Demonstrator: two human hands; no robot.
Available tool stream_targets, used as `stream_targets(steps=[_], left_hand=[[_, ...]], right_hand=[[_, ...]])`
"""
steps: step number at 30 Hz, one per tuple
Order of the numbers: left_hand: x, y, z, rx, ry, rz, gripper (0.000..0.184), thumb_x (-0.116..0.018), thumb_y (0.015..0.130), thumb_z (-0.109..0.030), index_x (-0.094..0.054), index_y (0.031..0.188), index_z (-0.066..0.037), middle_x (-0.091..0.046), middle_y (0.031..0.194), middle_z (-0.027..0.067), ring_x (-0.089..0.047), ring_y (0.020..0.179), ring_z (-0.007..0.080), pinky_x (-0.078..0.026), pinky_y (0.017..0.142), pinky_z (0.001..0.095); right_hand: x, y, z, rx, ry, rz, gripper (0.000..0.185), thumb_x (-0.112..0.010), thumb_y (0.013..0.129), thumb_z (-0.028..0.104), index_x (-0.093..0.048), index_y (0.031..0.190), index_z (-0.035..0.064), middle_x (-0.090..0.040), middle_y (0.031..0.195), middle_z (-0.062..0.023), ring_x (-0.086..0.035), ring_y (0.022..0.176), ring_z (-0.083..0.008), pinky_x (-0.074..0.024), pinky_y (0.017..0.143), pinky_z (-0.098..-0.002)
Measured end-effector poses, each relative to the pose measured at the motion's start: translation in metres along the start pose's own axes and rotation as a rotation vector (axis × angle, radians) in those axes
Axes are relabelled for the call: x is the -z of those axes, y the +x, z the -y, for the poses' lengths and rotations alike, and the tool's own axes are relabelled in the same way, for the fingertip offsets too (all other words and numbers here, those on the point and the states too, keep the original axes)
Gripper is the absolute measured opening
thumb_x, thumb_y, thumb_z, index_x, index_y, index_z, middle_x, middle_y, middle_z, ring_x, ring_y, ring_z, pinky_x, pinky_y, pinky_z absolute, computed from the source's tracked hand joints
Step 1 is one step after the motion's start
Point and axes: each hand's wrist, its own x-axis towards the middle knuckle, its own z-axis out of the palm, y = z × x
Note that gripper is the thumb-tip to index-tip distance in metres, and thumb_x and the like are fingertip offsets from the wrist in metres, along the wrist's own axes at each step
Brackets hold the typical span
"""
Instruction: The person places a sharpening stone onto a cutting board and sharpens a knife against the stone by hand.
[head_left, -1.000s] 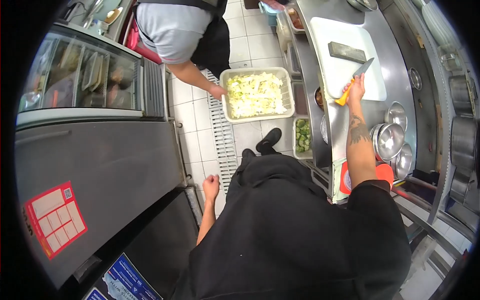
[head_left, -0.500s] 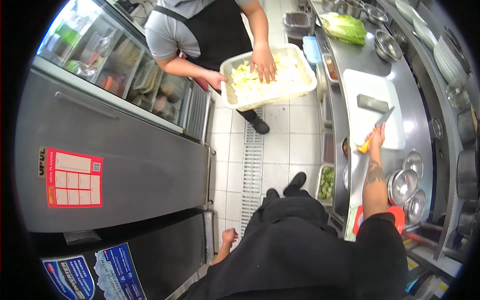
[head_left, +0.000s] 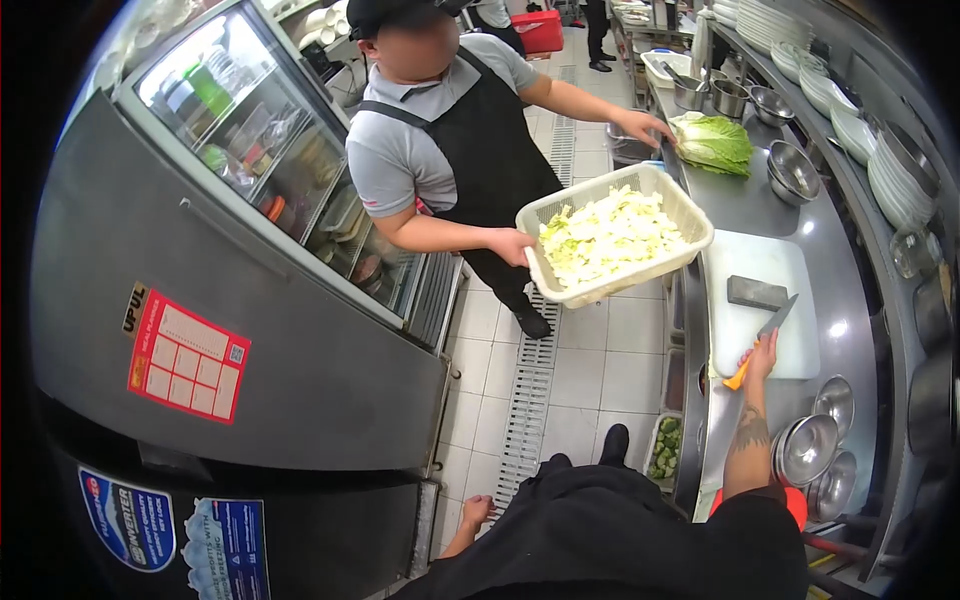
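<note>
My right hand (head_left: pixel 763 355) is closed round the orange handle of a kitchen knife (head_left: pixel 779 314). Its blade points away from me, low over the white cutting board (head_left: pixel 775 252). Just beyond the blade, a grey sharpening stone (head_left: pixel 757 293) lies on the board. Down at my side by the fridge hangs my left hand (head_left: pixel 478 511), its fingers curled in and nothing visible in them. A co-worker holds a cream plastic basket (head_left: pixel 617 285) of chopped pale-green leaves (head_left: pixel 610 238) by its near left end. Their other hand touches a head of lettuce (head_left: pixel 712 144) on the counter.
Metal bowls (head_left: pixel 808 448) stand on the counter near my right forearm, and more (head_left: pixel 793 172) sit farther along. Stacked plates (head_left: pixel 900 185) fill the right shelf. A grey fridge (head_left: pixel 250 300) stands on my left; a floor drain (head_left: pixel 524 430) runs down the aisle.
The co-worker's hand has left the chopped leaves and reached across to the lettuce. My view has tilted up, showing more of the room. My right hand still grips the knife over the board.
</note>
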Motion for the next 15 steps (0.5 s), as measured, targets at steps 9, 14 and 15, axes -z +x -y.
stream_targets(steps=[9,14,15], left_hand=[[0.001,0.014,-0.004,-0.06,0.065,0.031,0.023,-0.058,0.089,-0.015,-0.065,0.09,0.007,-0.069,0.077,0.0151,-0.066,0.064,0.0227,-0.054,0.059,0.0337],[-0.007,0.036,-0.025,-0.089,-0.027,0.101,0.026,-0.058,0.091,-0.019,-0.065,0.091,0.006,-0.07,0.079,0.016,-0.069,0.067,0.0224,-0.056,0.06,0.0376],[-0.012,0.035,-0.041,-0.097,-0.009,0.109,0.026,-0.058,0.091,-0.019,-0.065,0.091,0.006,-0.07,0.079,0.016,-0.069,0.067,0.0224,-0.056,0.06,0.0376]], right_hand=[[-0.001,0.003,0.0,0.01,0.01,-0.013,0.055,-0.049,0.101,0.03,-0.038,0.155,0.035,-0.043,0.059,-0.002,-0.042,0.04,-0.0139,-0.0393,0.035,-0.0315],[-0.007,-0.014,0.01,-0.024,0.015,-0.085,0.056,-0.047,0.099,0.025,-0.039,0.155,0.0299,-0.043,0.057,-0.002,-0.042,0.038,-0.0135,-0.0396,0.034,-0.0314],[-0.007,-0.015,0.011,-0.016,0.025,-0.073,0.056,-0.047,0.099,0.025,-0.039,0.155,0.0294,-0.043,0.057,-0.0019,-0.042,0.039,-0.0134,-0.0395,0.034,-0.0314]])
